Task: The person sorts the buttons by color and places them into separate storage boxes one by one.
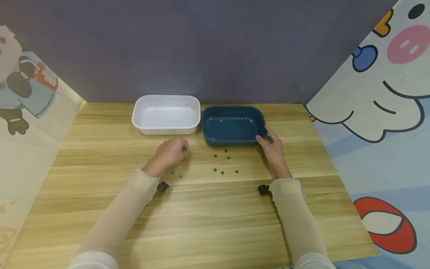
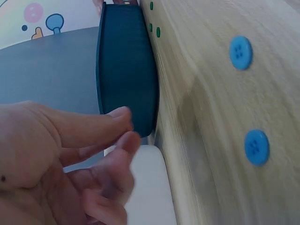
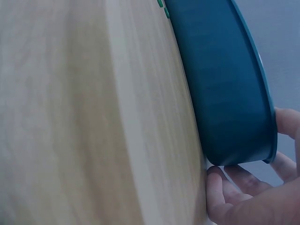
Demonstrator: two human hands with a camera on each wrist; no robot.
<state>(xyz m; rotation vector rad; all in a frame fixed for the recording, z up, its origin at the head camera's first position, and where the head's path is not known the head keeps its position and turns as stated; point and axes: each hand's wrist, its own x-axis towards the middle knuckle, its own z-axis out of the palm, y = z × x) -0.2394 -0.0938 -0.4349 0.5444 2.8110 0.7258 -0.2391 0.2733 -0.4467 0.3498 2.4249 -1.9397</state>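
Note:
My left hand [image 1: 170, 152] is above the table in front of the white tray [image 1: 164, 130], its fingers curled and the thumb close to the index fingertip. In the left wrist view I cannot tell whether anything small lies between those tips. Two blue buttons [image 2: 241, 52] lie on the wood near that wrist. At the right end of the dark teal tray [image 3: 229, 93], my right hand [image 1: 274, 151] grips the corner, thumb at the rim and fingers around the end wall. Two small blue rounds [image 1: 221, 120] show inside the teal tray.
Several green buttons [image 1: 222, 172] are scattered on the wooden table [image 1: 208, 220] in front of the teal tray. The trays stand side by side near a grey back panel [image 1: 215, 52]. Cartoon-printed panels flank the table on both sides.

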